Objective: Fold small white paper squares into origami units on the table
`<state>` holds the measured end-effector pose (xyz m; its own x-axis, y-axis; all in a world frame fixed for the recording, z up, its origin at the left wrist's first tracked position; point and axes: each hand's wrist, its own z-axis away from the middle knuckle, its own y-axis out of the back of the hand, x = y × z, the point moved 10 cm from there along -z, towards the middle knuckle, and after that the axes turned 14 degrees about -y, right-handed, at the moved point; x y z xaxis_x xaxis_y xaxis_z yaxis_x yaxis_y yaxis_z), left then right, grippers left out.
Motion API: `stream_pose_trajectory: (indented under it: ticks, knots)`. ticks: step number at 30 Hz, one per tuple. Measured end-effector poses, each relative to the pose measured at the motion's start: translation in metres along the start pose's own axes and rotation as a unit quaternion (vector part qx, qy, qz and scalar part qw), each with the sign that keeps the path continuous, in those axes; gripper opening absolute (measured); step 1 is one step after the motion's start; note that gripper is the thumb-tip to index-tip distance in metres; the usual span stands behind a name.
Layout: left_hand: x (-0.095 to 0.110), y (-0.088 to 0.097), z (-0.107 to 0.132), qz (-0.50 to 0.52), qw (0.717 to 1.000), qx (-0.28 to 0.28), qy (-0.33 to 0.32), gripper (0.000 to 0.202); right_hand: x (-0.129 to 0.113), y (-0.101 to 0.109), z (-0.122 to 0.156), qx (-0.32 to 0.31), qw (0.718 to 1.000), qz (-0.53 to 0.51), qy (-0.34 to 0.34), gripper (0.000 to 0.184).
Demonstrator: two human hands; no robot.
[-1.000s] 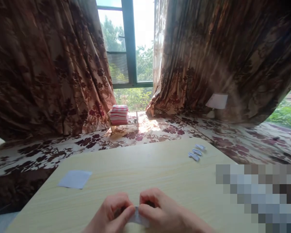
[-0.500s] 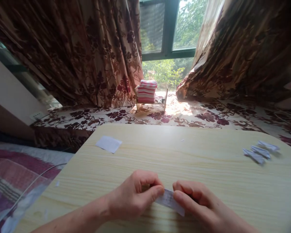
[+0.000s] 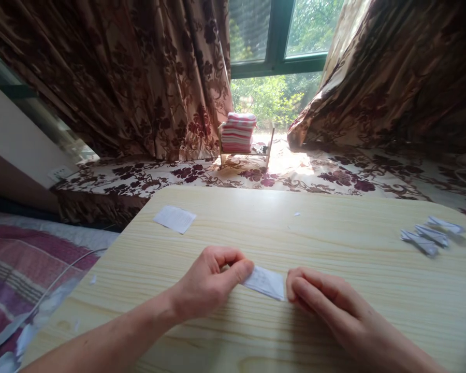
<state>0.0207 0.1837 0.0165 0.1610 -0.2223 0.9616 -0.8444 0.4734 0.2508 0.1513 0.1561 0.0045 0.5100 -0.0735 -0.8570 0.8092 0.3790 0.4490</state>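
head view: along the pale surface [image 3: 241, 223] we go, the left hand [image 3: 212, 285] pinched on one end of the folded paper [image 3: 264, 283], and the right hand [image 3: 326, 298], fingers curled together, has just come off the other end, sitting right beside it! one hand alone carries it, between the two. beyond the left hand, a flat sheet [image 3: 175, 219], faint print unreadable; beyond the right, three folded pieces [image 3: 432, 235].

Head cam, fwd/down over tbl [image 3: 233, 223]

Wood-grained table [image 3: 225, 228], 1 flat sheet [image 3: 175, 219], 3 folded papers [image 3: 432, 235], scraps [image 3: 297, 214]
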Motion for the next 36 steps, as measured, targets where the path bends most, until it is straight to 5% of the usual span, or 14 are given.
stream_pose_trajectory:
  ticks: [3,5,10,20,27,36]
  knots:
    - [0.0,0.006,-0.002,-0.007,0.999,0.033,-0.008,0.031,-0.023,0.038,0.016,0.208,0.969,0.045,0.125,0.014]
    - [-0.002,0.004,-0.001,-0.003,0.999,0.035,-0.001,0.03,-0.041,0.037,0.03,0.268,0.933,0.102,0.217,0.012]
    - [-0.003,-0.005,0.0,0.043,0.998,0.041,0.012,0.029,-0.054,0.005,0.033,0.223,0.92,0.173,0.273,0.026]
    - [-0.006,-0.007,0.001,0.096,0.994,0.044,0.027,0.037,-0.06,0.013,0.035,0.219,0.929,0.109,0.278,0.021]
    - [-0.005,-0.023,0.002,0.24,0.969,0.017,0.054,0.03,-0.053,0.017,0.032,0.227,0.932,0.093,0.268,0.02]
    - [-0.007,-0.028,0.003,0.264,0.963,0.007,0.048,0.031,-0.051,0.017,0.028,0.201,0.947,0.063,0.243,0.014]
